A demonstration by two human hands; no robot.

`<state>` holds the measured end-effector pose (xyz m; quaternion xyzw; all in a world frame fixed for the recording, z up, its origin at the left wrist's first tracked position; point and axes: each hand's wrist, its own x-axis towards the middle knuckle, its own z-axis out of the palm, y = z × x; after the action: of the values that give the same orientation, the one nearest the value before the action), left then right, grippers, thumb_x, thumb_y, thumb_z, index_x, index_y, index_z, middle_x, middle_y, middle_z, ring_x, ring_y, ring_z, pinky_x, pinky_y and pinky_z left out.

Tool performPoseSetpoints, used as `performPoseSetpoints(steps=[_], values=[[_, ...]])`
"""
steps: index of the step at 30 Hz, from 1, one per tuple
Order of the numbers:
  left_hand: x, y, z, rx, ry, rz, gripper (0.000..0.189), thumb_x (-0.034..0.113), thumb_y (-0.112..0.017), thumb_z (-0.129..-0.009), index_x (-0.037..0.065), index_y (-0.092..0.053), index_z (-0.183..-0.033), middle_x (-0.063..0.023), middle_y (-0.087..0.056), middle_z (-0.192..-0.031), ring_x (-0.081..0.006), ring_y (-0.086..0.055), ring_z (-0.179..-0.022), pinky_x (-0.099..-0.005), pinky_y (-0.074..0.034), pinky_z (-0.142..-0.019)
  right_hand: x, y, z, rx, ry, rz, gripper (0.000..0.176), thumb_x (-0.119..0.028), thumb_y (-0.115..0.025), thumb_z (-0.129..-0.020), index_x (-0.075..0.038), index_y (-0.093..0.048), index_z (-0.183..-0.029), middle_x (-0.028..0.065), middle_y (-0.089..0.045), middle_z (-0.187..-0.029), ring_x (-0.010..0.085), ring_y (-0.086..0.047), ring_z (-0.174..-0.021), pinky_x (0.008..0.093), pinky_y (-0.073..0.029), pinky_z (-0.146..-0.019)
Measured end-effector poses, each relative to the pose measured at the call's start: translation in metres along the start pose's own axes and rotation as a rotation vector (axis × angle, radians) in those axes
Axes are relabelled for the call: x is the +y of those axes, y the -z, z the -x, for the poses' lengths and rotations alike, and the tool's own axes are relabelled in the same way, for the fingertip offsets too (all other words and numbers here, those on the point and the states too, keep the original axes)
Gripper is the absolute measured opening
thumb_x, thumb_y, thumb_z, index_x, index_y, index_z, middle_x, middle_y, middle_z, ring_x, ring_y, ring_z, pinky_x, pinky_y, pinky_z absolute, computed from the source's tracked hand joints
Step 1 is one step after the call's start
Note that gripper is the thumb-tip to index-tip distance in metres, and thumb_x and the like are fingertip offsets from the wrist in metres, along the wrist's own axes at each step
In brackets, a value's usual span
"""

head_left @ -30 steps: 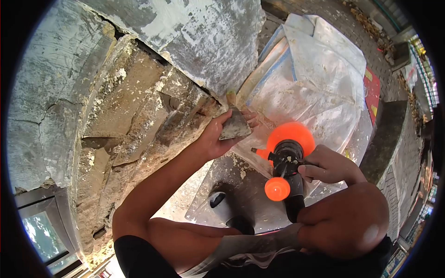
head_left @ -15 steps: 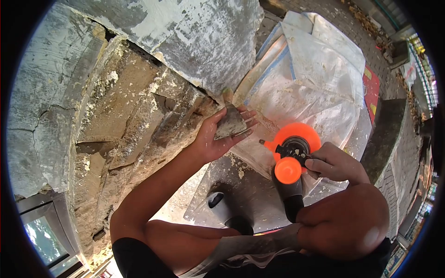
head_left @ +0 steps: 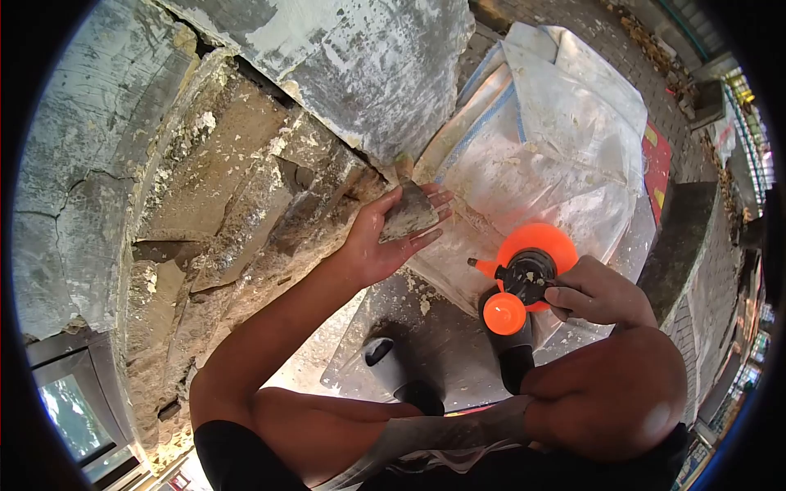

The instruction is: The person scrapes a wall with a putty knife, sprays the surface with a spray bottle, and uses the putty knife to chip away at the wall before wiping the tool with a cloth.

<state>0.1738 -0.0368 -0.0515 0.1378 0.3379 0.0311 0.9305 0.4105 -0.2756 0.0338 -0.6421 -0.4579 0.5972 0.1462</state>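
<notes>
My left hand [head_left: 378, 241] is raised against the broken wall [head_left: 246, 188], fingers stretched out, with a mortar-caked scraper [head_left: 408, 214] lying across its palm. The scraper's wooden handle points up into the gap under the plaster slab [head_left: 368, 65]. My right hand [head_left: 594, 295] grips the black pump head of an orange pressure sprayer [head_left: 532, 254], lower and to the right. The sprayer's round orange knob [head_left: 503, 313] faces the camera. The hands are about a hand's width apart.
A dusty white woven sack [head_left: 565, 139] lies behind the sprayer. Below is a grey metal sheet [head_left: 434, 335] strewn with mortar crumbs, with a shoe [head_left: 381, 353] on it. A window [head_left: 57, 409] sits at lower left. Brick paving [head_left: 720, 270] and clutter lie on the right.
My left hand's fingers have opened out flat under the scraper. The sprayer and my right hand have shifted slightly right and down, and the orange knob has turned.
</notes>
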Motion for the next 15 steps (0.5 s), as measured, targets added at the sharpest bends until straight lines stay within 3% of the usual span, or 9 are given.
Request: performPoseSetpoints(steps=[15], values=[[-0.0044,-0.001,-0.0066,-0.009,-0.034,-0.011,0.05,0.034,-0.027,-0.11,0.0,-0.046,-0.141,-0.0198,-0.05,-0.146,-0.0332,-0.05,-0.136,-0.0433,-0.041,-0.116,0.0028,0.0008,0.0011,0.057,0.065,-0.107,0.042,-0.03,-0.053,-0.101,-0.003,-0.064,-0.07,0.0043,-0.061,-0.06,0.0133,-0.054,-0.054,0.0321,-0.042,-0.054]])
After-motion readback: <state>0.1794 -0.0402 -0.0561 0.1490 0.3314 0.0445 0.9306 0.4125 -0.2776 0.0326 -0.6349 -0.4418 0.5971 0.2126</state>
